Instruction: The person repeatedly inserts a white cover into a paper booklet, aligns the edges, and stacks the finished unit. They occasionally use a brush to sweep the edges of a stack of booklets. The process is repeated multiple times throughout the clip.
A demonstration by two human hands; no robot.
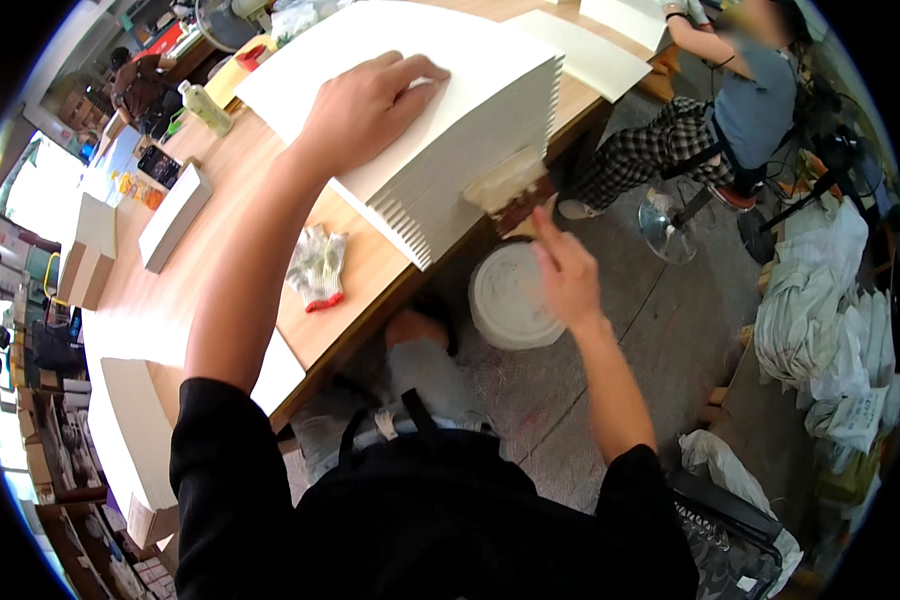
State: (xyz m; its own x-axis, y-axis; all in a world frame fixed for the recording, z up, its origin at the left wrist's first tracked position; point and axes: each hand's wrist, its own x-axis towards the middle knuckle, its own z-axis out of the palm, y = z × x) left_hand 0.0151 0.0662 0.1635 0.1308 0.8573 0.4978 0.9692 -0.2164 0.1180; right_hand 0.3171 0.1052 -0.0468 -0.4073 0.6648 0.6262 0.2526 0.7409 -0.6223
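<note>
The left hand (370,112) lies palm down on top of a big, thick pile of white sheets (450,45). Its fingers are a bit bent and a little apart, and it presses on the top without gripping anything. The right hand (568,272) is closed around the handle of a wide, flat brush (518,200), with one finger stretched out along it. The brush has a red-brown handle and pale, stiff-looking hairs, and the hairs touch the long side of the pile. That side is made of many thin edges — the corners stick out in little steps, like the teeth of a comb. The pile's top is smooth and gently curved. It sits at the edge of a smooth, light wood table (232,190), right under the left hand and just beside the brush. Near the pile lies a knitted white glove (316,262) with a red cuff. A round, whitish bucket (515,300) stands on the hard grey floor (610,350), below the brush. Farther left on the table are a long white block (176,218), a dark phone (158,166) and a bottle (206,110) with a pale cap — all well apart from the brush.
</note>
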